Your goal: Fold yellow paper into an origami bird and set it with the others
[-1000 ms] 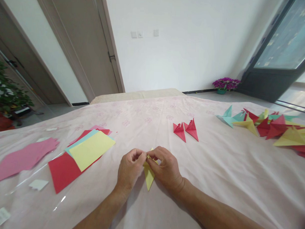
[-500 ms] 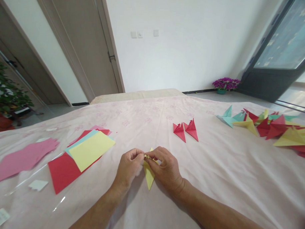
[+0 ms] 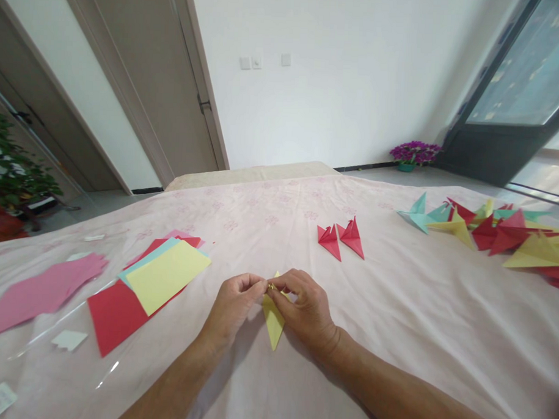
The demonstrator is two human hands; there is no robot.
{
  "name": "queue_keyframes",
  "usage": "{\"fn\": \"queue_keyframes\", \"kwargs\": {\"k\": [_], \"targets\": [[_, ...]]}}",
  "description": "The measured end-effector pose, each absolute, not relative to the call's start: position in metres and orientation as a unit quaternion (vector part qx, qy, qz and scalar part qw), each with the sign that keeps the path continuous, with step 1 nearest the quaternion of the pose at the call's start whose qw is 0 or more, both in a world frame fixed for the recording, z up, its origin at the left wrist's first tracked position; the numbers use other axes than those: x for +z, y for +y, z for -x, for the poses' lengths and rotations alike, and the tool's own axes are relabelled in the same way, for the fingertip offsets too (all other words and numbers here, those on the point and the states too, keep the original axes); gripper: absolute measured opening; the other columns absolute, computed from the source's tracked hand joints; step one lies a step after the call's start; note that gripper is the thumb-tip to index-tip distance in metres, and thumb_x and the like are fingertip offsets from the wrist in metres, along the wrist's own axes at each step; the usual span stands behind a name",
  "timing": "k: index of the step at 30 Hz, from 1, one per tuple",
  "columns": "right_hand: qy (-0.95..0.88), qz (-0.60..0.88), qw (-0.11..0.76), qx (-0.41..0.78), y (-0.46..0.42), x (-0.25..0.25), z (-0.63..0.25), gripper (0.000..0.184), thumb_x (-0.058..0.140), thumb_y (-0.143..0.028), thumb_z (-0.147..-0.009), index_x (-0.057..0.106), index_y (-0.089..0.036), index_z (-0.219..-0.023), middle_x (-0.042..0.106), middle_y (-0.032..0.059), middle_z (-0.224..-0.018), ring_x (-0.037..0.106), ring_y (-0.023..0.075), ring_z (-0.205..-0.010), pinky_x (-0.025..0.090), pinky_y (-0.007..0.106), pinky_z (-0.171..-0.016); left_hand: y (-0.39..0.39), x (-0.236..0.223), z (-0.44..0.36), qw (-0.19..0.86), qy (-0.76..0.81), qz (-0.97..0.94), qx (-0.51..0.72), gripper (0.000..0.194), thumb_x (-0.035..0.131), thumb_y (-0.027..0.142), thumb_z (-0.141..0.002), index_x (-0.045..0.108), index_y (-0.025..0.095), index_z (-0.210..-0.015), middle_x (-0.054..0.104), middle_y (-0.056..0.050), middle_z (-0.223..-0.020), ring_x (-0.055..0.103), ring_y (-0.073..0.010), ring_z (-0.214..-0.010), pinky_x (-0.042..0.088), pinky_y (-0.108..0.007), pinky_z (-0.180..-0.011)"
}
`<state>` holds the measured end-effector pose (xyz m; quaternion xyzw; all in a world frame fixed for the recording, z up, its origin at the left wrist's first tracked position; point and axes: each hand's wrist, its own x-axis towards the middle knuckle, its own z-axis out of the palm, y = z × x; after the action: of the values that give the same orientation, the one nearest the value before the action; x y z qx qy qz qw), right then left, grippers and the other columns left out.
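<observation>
Yellow, pointed folded paper [image 3: 274,325], pinched towards eleven o'clock by left hand [image 3: 230,302] and right hand [image 3: 309,305], needs steady fingertips for fine creasing.

A pale pink, flower-patterned cloth [image 3: 394,336] is bearing two red folded cranes [image 3: 340,239] near its middle, while a cluster of red, yellow and teal cranes [image 3: 499,229] is lying at right and pink sheets [image 3: 45,290] and a multicolored paper stack [image 3: 167,276] are resting at left.
</observation>
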<state>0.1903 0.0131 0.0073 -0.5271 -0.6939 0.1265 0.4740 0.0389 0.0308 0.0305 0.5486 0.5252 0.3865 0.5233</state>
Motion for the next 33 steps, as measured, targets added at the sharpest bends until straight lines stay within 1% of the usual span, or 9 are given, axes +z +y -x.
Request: {"fn": "queue_keyframes", "kwargs": {"k": [6, 11, 16, 20, 26, 30, 33], "targets": [[-0.692, 0.517, 0.481, 0.148, 0.0124, 0.0082, -0.1923, 0.010, 0.065, -0.021, -0.085, 0.072, -0.023, -0.079, 0.067, 0.0001, -0.072, 0.059, 0.0163, -0.072, 0.042, 0.028, -0.070, 0.0348, 0.0363, -0.0337, 0.531, 0.519, -0.569, 0.354, 0.024, 0.064, 0.037, -0.076, 0.069, 0.013, -0.076, 0.069, -0.006, -0.077, 0.060, -0.0175, -0.075, 0.042, -0.028, -0.073], [-0.681, 0.514, 0.492, 0.173, 0.0134, 0.0062, -0.1927, 0.010, 0.066, -0.019, -0.084, 0.073, -0.023, -0.078, 0.068, 0.0004, -0.073, 0.061, 0.0166, -0.072, 0.043, 0.028, -0.071, 0.0364, 0.0396, -0.0317, 0.525, 0.515, -0.587, 0.339, 0.028, 0.062, 0.041, -0.078, 0.070, 0.014, -0.077, 0.070, -0.005, -0.079, 0.062, -0.0189, -0.080, 0.043, -0.028, -0.076], [-0.673, 0.507, 0.506, 0.184, 0.0145, 0.0011, -0.1930, 0.008, 0.068, -0.018, -0.083, 0.073, -0.024, -0.079, 0.068, -0.0002, -0.074, 0.061, 0.0158, -0.072, 0.044, 0.028, -0.069, 0.0372, 0.0394, -0.0295, 0.527, 0.515, -0.593, 0.324, 0.029, 0.062, 0.042, -0.077, 0.071, 0.014, -0.078, 0.071, -0.005, -0.080, 0.062, -0.0191, -0.080, 0.044, -0.028, -0.077], [-0.667, 0.510, 0.513, 0.178, 0.0148, -0.0002, -0.1928, 0.006, 0.070, -0.020, -0.081, 0.072, -0.024, -0.077, 0.067, -0.0008, -0.073, 0.060, 0.0152, -0.071, 0.043, 0.027, -0.068, 0.0387, 0.0392, -0.0294, 0.526, 0.514, -0.596, 0.323, 0.027, 0.062, 0.040, -0.076, 0.070, 0.014, -0.076, 0.071, -0.005, -0.078, 0.062, -0.0190, -0.078, 0.044, -0.027, -0.075], [-0.670, 0.511, 0.509, 0.175, 0.0152, 0.0009, -0.1923, 0.009, 0.070, -0.017, -0.080, 0.068, -0.022, -0.072, 0.065, -0.0010, -0.071, 0.060, 0.0151, -0.071, 0.043, 0.027, -0.068, 0.0387, 0.0383, -0.0299, 0.540, 0.520, -0.583, 0.314, 0.027, 0.064, 0.040, -0.074, 0.070, 0.013, -0.075, 0.070, -0.006, -0.077, 0.060, -0.0176, -0.074, 0.043, -0.027, -0.071], [-0.670, 0.509, 0.513, 0.171, 0.0160, 0.0008, -0.1927, 0.009, 0.068, -0.014, -0.078, 0.067, -0.021, -0.073, 0.066, -0.0006, -0.071, 0.060, 0.0156, -0.071, 0.044, 0.028, -0.069, 0.0373, 0.0382, -0.0304, 0.538, 0.523, -0.585, 0.309, 0.028, 0.064, 0.041, -0.074, 0.069, 0.013, -0.075, 0.067, -0.004, -0.072, 0.057, -0.0155, -0.067, 0.041, -0.026, -0.064], [-0.673, 0.504, 0.513, 0.175, 0.0164, 0.0016, -0.1933, 0.010, 0.067, -0.015, -0.079, 0.066, -0.021, -0.072, 0.066, 0.0000, -0.071, 0.060, 0.0162, -0.071, 0.045, 0.028, -0.069, 0.0369, 0.0381, -0.0306, 0.528, 0.520, -0.593, 0.314, 0.028, 0.063, 0.040, -0.075, 0.068, 0.013, -0.073, 0.066, -0.004, -0.069, 0.056, -0.0150, -0.064, 0.040, -0.025, -0.062]]}}
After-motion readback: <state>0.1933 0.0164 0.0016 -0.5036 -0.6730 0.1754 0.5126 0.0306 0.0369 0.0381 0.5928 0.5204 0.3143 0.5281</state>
